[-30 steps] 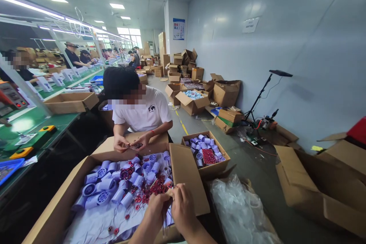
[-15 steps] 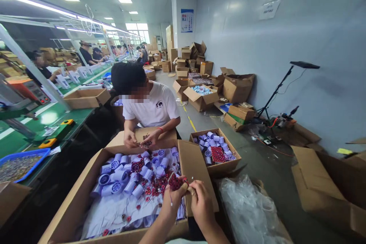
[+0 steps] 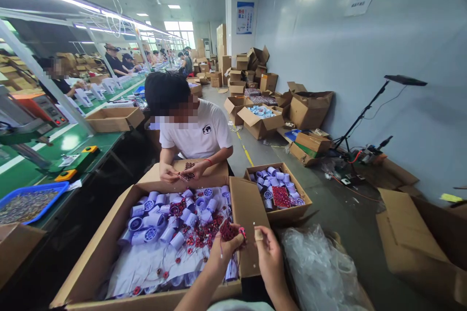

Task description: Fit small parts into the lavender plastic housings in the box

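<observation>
My left hand (image 3: 230,245) is closed around a panel of small red circuit boards (image 3: 226,231), with a bright red round piece at its thumb tip. My right hand (image 3: 269,252) is raised a little to the right, apart from the panel. A tan cover sits on one fingertip; the fingers are bent together, and anything between them is too small to make out. Below and left of my hands, the big cardboard box (image 3: 93,248) holds lilac plastic cylinders (image 3: 177,241) and loose red round boards with wires (image 3: 190,240) on white sheeting (image 3: 127,272).
Across the box, a person in a white shirt (image 3: 197,129) handles a similar dark panel (image 3: 188,169). A smaller box (image 3: 292,211) of cylinders carries a red panel (image 3: 281,197). Clear plastic bags (image 3: 317,265) lie at right. A blue tray (image 3: 60,189) rests on the green bench at left.
My right hand has come away from the panel, moving right and opening a gap between the hands. My left hand keeps hold of the panel. The view has shifted slightly.
</observation>
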Motion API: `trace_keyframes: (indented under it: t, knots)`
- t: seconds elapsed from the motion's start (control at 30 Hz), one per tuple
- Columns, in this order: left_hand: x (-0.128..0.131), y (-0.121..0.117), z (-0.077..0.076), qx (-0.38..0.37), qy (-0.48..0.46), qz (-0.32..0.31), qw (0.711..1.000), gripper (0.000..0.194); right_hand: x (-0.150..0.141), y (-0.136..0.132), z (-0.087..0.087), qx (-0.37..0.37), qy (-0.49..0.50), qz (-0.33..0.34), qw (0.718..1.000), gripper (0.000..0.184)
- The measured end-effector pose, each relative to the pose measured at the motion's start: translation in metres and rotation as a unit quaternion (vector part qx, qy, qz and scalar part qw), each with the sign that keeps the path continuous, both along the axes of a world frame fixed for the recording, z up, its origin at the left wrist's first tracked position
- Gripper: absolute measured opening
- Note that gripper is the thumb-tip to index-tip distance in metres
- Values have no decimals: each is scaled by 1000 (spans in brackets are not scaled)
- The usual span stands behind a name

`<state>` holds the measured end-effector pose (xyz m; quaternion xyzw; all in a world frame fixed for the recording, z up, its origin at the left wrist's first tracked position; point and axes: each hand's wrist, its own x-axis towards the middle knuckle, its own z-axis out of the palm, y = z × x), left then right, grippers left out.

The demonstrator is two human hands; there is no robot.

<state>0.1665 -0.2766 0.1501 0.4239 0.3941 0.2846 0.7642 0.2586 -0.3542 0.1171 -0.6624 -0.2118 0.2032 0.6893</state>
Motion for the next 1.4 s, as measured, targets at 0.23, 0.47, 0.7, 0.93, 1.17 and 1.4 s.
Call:
trace_keyframes:
  t: [0.23,0.47,0.7,0.93,1.17,1.4]
  knots:
    - [-7,-1,15,-27,34,-285,958,5,15,-11,30,-26,-43,146,988,32]
    - [-19,1,25,-64,43,-315,946,15,7,-6,43,-68,4,249,966,31]
    - [-33,14,4,-49,52,-220,973,42,-3,25,35,42,90,82,992,36]
    - [-66,23,-51,-89,53,-60,993,27,30,61,41,179,212,-32,960,25]
    - [-77,40,-78,-63,69,91,992,28,30,61,36,154,315,77,933,35]
    - [-79,62,-65,2,90,139,986,29,-4,55,19,103,309,109,939,36]
